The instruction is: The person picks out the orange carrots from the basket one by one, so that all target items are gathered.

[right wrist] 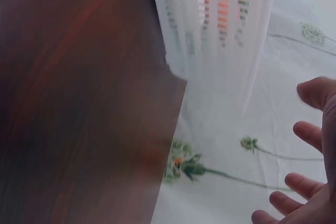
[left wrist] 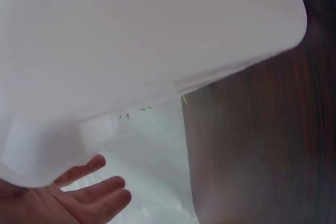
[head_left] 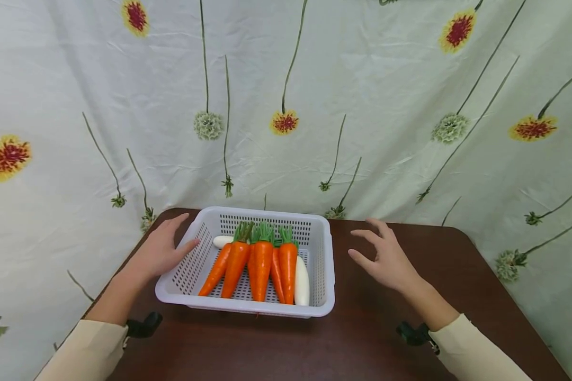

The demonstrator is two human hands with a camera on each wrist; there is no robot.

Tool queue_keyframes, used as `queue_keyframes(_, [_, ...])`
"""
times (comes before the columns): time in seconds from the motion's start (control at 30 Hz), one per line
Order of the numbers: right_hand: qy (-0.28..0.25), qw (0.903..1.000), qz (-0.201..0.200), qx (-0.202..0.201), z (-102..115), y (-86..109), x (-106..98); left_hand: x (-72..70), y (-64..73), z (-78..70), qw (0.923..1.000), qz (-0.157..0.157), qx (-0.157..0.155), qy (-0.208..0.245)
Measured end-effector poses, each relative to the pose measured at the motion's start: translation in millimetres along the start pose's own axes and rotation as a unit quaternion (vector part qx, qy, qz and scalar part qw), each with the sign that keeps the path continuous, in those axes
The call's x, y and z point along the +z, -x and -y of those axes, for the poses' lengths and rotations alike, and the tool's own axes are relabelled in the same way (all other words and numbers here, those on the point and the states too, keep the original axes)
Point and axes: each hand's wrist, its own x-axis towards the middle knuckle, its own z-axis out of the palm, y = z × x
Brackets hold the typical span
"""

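Basket (head_left: 243, 305): no label or brand can be read!
Cloth (head_left: 257, 69): no text can be made out.
Table (head_left: 248, 349): no number is seen.

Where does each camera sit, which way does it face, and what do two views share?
Head: on the person's head, facing forward and down at the white plastic basket of carrots; left hand, right hand and sleeves show.
Left wrist: on that wrist, facing the basket up close; left fingers show at lower left.
Right wrist: on that wrist, facing the dark table and the basket's slotted wall; right fingers show at right.
Both wrist views share the basket, table and pale cloth.
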Motion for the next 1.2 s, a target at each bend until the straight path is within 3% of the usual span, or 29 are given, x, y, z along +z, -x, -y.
queue_keyframes(0.27, [-0.074,0.9970,0.003,0.021,15.1,-3.2,13.0,8.2,10.7,-6.5,0.9962,0.014,-0.065,0.056])
queue_keyframes(0.5, [-0.138,0.9898,0.010,0.036,32.7,-6.8,23.0,16.7,15.9,-5.3,0.9898,0.032,-0.094,0.102])
queue_keyframes(0.8, [-0.252,0.9641,0.050,0.069,53.6,-14.8,29.4,16.1,20.3,10.0,0.9753,0.040,-0.112,0.186])
queue_keyframes(1.0, [-0.298,0.9450,0.072,0.113,65.4,-23.6,33.9,10.5,22.0,13.8,0.9536,0.057,-0.113,0.273])
queue_keyframes(1.2, [-0.319,0.9276,0.097,0.169,74.0,-32.2,40.4,7.7,18.5,25.8,0.9221,0.092,-0.115,0.358])
